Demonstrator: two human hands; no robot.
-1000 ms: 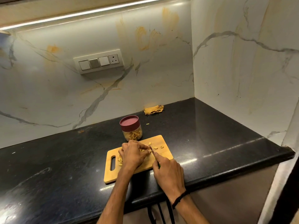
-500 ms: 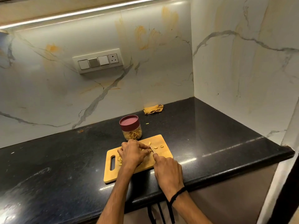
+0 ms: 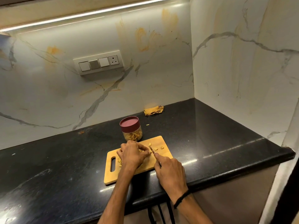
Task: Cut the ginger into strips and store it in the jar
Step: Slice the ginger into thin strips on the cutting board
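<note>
Lying as pale yellow ginger slices (image 3: 156, 149) near the cutting board's (image 3: 111, 177) far right corner, heaping as cut strips (image 3: 119, 161) beside its handle slot, one ginger piece (image 3: 143, 151) being pinched under the left hand (image 3: 131, 153). Standing upright just behind the cutting board: clear jar (image 3: 131, 135), maroon-lidded, holding more strips.

Head-worn wide camera faces forward and down; seemingly near the counter (image 3: 64, 160).

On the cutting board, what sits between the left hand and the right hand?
In the head view, the knife blade, held by the right hand, stands between them, close to the left hand. Ginger slices lie just beyond it.
</note>
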